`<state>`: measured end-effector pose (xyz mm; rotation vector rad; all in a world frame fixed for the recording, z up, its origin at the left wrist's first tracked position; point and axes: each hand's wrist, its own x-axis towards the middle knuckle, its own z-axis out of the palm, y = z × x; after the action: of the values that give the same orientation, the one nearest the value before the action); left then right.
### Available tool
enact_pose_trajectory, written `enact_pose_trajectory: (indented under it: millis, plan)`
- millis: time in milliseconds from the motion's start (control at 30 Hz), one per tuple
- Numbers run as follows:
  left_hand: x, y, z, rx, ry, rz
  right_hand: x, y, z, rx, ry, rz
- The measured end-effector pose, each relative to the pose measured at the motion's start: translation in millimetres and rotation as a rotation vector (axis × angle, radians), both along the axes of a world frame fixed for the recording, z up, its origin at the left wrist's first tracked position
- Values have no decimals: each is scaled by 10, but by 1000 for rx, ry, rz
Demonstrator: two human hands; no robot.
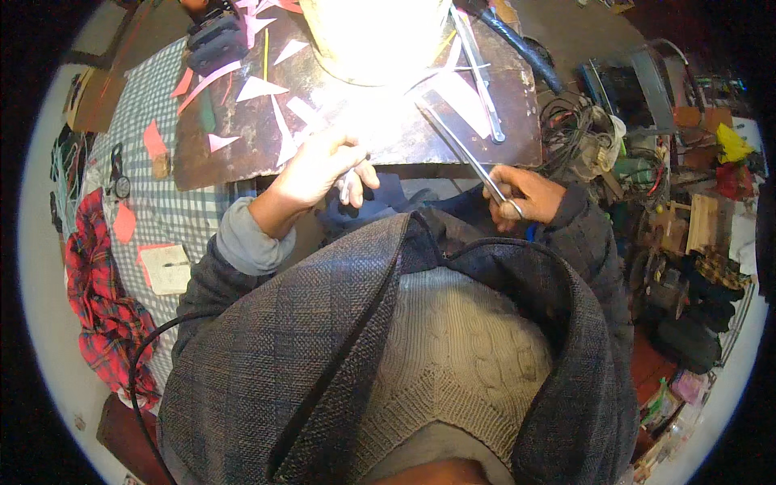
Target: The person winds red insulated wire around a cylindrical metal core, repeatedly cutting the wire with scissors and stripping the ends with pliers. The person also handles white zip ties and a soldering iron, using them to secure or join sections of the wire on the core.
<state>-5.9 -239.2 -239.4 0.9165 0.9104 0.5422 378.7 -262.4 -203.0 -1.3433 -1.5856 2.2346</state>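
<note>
Long metal tool (462, 147): juts up-left from the right hand (524, 198) over the tabletop (230, 166)
Right grip: clamped round its near end
Left hand (322, 168): curled — on what, can't tell

The person wore an open dark grey jacket (315, 315) with faint blue and brown checks and a front zip, over a beige cable-knit sweater (477, 323) with ribbing. A light grey cuff (249, 234) showed beyond the left sleeve (212, 271).

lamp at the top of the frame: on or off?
On: the lamp glows solid white, and bright glare spills over the brown tabletop and left hand.
</note>
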Motion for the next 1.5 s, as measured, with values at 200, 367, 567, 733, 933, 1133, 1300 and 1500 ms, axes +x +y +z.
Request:
enact_pose_trajectory:
  millis: [200,367,567,733,933,1133,1300,1500]
  plan:
    - [-19,-47,35,56,42,-56,-307,159,-113,105,-53,-16]
    - [87,-12,6,15,-11,54,-362,81,-117,192,-130,-55]
    - [329,240,-122,33,-35,129,-401,-45,-161,192,-113,-50]
    - [361,246,-162,186,88,37,-347,-48,-220,358,-215,49]
    - [376,164,-220,237,204,-27,-394,-95,-292,482,-246,62]
    - [248,177,-350,178,290,-68,-464,-52,-273,565,-346,9]
    - [69,206,-187,134,172,21,-305,-28,-16,827,-462,58]
    - [-286,432,297,249,-27,159,383,-9,85,782,-928,-228]
